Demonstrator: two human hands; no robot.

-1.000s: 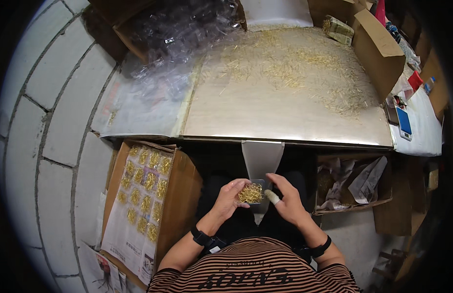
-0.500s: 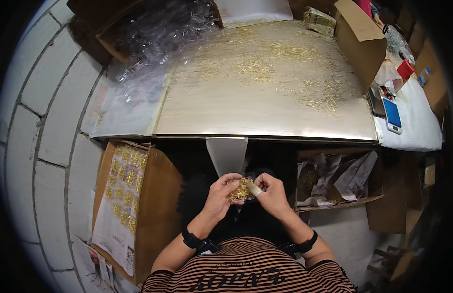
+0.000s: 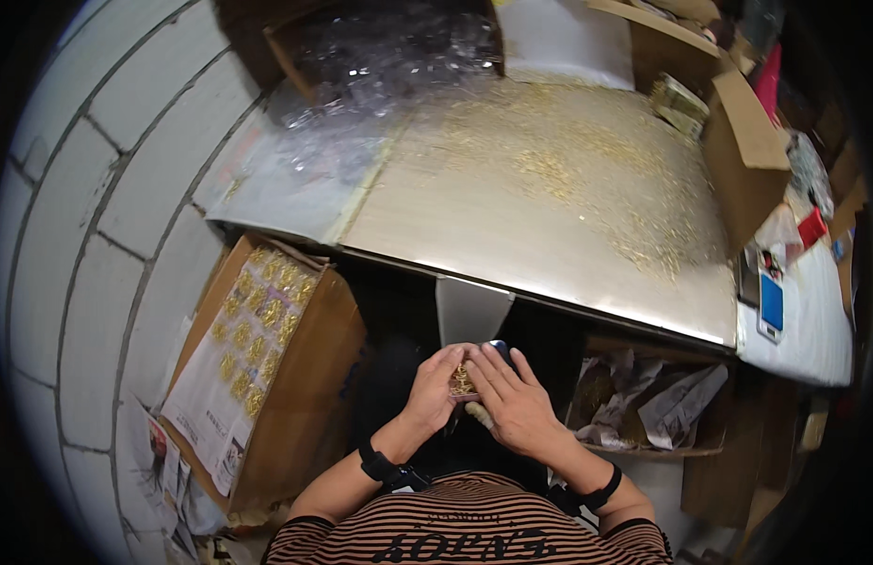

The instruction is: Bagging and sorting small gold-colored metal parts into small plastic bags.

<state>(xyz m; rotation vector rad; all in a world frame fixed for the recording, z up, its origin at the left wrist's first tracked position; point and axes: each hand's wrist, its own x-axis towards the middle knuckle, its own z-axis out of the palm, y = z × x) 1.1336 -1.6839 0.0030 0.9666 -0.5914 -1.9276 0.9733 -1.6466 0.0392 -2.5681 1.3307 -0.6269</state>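
"Two bare hands meet in front of the torso, below the front edge of the desk. State the pose of each."

"Left hand (image 3: 427,388): palm turned inward, fingers curved around the left side of a small, shallow, clear plastic box (image 3: 465,396), holding it. Right hand (image 3: 517,400): back of the hand upward, fingers nearly straight and set close together, laid across the right part of the box. Whether the right fingers grip the box or only lie on it cannot be told. A pale wrap (image 3: 479,412) covers the right thumb, at the near side of the box."

"And the contents and arms?"

"Thin gold-coloured metal pieces (image 3: 462,379) show in the gap between the hands. Both forearms rise from the lower edge and converge; each wrist carries a black band."

"Describe the surface and the room."

"The desk (image 3: 436,217) has a smooth, metallic-looking top. Loose gold-coloured pieces (image 3: 549,160) are scattered over its middle and right. A heap of clear plastic (image 3: 380,75) occupies the far left. A flat scale with a blue top (image 3: 771,301) rests on the white covering at the right. Beside the person's left arm stands a brown cardboard carton (image 3: 314,377); its newspaper-covered top bears rows of small gold-coloured bundles (image 3: 258,348). To the right, a second, open carton (image 3: 710,450) holds crumpled paper (image 3: 681,405). A wall of pale rectangular blocks (image 3: 60,207) with dark joints runs along the left."
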